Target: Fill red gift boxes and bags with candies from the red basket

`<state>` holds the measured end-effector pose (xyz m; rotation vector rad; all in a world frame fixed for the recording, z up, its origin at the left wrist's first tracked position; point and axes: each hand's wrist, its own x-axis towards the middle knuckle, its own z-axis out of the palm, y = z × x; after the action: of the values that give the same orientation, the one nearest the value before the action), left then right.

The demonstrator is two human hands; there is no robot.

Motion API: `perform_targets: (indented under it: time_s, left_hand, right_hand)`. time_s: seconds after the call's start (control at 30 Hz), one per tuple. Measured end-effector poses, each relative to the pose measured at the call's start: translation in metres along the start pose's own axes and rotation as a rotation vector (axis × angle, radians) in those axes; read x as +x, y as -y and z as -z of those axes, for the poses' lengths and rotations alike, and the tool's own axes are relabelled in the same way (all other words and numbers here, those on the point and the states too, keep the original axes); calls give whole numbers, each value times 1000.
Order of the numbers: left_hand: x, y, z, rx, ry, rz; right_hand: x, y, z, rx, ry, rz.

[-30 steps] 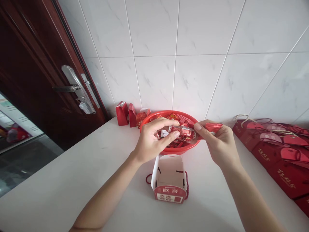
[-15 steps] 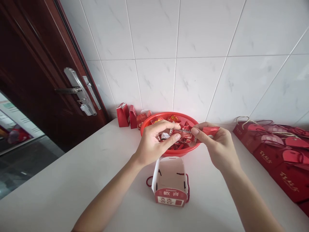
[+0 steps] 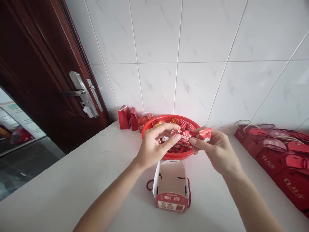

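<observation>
Above the red basket (image 3: 173, 157), my left hand (image 3: 153, 145) pinches a red wrapped candy (image 3: 185, 135) with white characters between thumb and fingers. My right hand (image 3: 217, 148) is closed on another red wrapped candy (image 3: 205, 132), its thumb tip close against the right end of the first one. Whether that thumb also grips the first candy, I cannot tell. More red-wrapped candies (image 3: 177, 120) lie in the basket, partly hidden by my hands. In front of it stands an open red and white gift box (image 3: 171, 203), with red cord loops at its sides.
Several closed red gift boxes (image 3: 267, 161) with cord handles line the right of the white table (image 3: 96, 180). Small red boxes (image 3: 124, 117) stand by the tiled wall (image 3: 156, 32), left of the basket. A dark wooden door (image 3: 43, 64) is at the left.
The candy in my left hand has turned so its printed face shows. The one in my right hand has tilted more upright. The whole view has shifted slightly.
</observation>
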<state>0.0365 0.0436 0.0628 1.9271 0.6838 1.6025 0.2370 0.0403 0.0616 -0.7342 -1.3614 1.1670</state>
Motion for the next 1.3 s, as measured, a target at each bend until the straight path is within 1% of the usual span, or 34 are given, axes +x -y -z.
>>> perform_targets:
  time_s: [0.1, 0.3, 0.43, 0.5, 0.57, 0.63, 0.67, 0.73, 0.8, 0.87, 0.97, 1.03, 1.07, 1.17, 1.3]
  left_hand:
    - [1, 0, 1, -49, 3, 72]
    - [2, -2, 4, -100, 13, 122]
    - [2, -3, 2, -99, -10, 167]
    - [2, -3, 1, -94, -20, 201]
    - [3, -2, 0, -95, -37, 252]
    - [5, -1, -1, -122, -41, 315]
    - [6, -1, -1, -155, -27, 344]
    - [7, -2, -1, -256, 29, 388]
    - [7, -3, -2, -337, 59, 393]
    - [6, -3, -2, -343, 26, 372]
    - [4, -2, -2, -290, -21, 341]
    - [3, -1, -1, -264, -22, 332]
    - [3, 0, -1, -252, -25, 325]
    - [3, 1, -1, -219, -58, 290]
    - [5, 1, -2, -195, -119, 237]
  right_hand:
    - [1, 1, -1, 48, 13, 0]
    - [3, 7, -4, 113, 44, -32]
    - [4, 4, -4, 111, 14, -46]
    - [3, 1, -5, 70, -40, 0]
    - [-1, -1, -6, -38, -140, 118]
    - [-6, -4, -9, -225, -250, 315]
    - [-8, -5, -10, -342, -281, 436]
    - [-11, -8, -12, -584, -274, 686]
    - [-11, -11, -12, -791, -218, 889]
    - [-10, -14, -11, -939, -179, 1015]
    - [-9, -15, -10, -1041, -172, 1091]
    - [-10, -14, -10, -1004, -145, 1061]
    - [-10, -12, -10, -947, -121, 1009]
    - [-13, -6, -10, -674, -63, 741]
    - [-11, 2, -9, -329, -111, 371]
